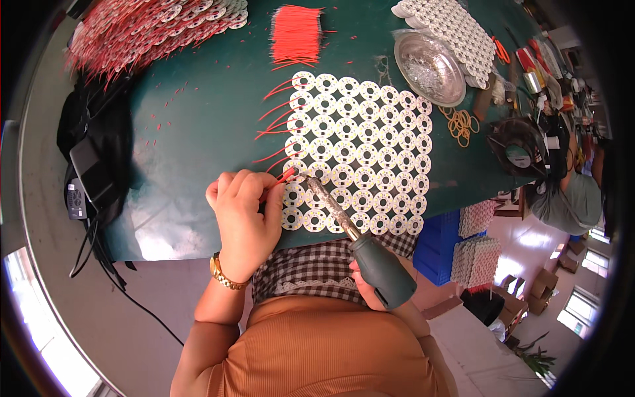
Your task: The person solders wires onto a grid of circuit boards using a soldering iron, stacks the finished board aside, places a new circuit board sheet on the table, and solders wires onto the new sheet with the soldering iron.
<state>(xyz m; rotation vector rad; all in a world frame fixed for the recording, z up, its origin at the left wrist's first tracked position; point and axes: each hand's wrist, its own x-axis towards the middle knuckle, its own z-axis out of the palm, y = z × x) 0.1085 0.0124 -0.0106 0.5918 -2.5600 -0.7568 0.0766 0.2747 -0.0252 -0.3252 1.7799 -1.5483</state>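
A panel of round white LED circuit boards [366, 135], joined in rows, lies on the green table. Thin red wires [281, 156] stick out leftward from boards in its left column. At that column's lower part, my left hand [246, 208] pinches short red wires [285, 176], their tips at a board. My right hand [368, 291], partly hidden behind the handle, grips a soldering iron [383, 270] with a dark grey-green body. Its worn metal shaft slants up and left over the panel, and the tip is close to the wire ends; whether they touch I cannot tell.
Red wire bundle [296, 33] lies at the far middle, wired boards [155, 33] far left. At right are a metal bowl [431, 69], rubber bands [461, 126], more white panels [456, 33] and a black fan [517, 147]. A blue crate [436, 248] stands beside the table.
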